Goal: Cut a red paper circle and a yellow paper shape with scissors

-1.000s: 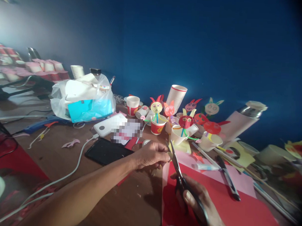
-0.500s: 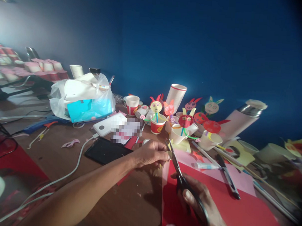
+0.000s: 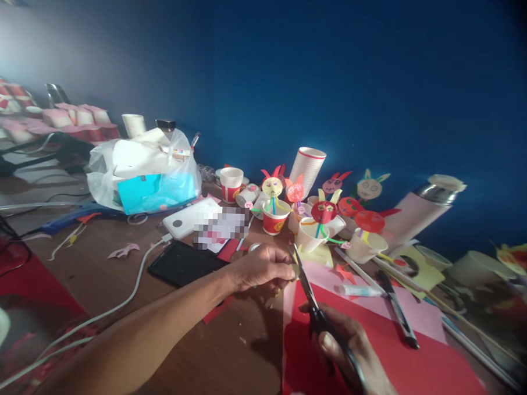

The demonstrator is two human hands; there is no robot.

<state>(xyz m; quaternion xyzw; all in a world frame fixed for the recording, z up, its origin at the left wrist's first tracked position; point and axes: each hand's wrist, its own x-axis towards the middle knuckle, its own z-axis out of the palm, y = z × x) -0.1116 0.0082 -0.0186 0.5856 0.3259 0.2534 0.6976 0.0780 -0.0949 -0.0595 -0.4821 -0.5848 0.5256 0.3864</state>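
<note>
My left hand (image 3: 264, 268) is closed in a pinch on a small yellow paper piece (image 3: 296, 271), most of it hidden by the fingers. Black-handled scissors (image 3: 307, 289) are in my right hand (image 3: 347, 341), thumb and fingers around the handles. The blades point up and away, slightly parted at the tips, right beside the pinched paper. Under my right hand lies a red paper sheet (image 3: 396, 355) over a pink sheet (image 3: 422, 312). Just beyond the blades stands a white paper cup (image 3: 312, 237) with a red paper face (image 3: 323, 212) on a straw.
More cups with paper faces stand behind, near a tilted cup stack (image 3: 307, 173) and a thermos (image 3: 415, 213). A black marker (image 3: 398, 311) lies right. Leftward are a black phone (image 3: 186, 265), a white power bank (image 3: 190, 217) with cable, and a plastic bag (image 3: 102, 179).
Hardly anything differs. My left fingers and the scissor tips have shifted very slightly; both hands keep their hold.
</note>
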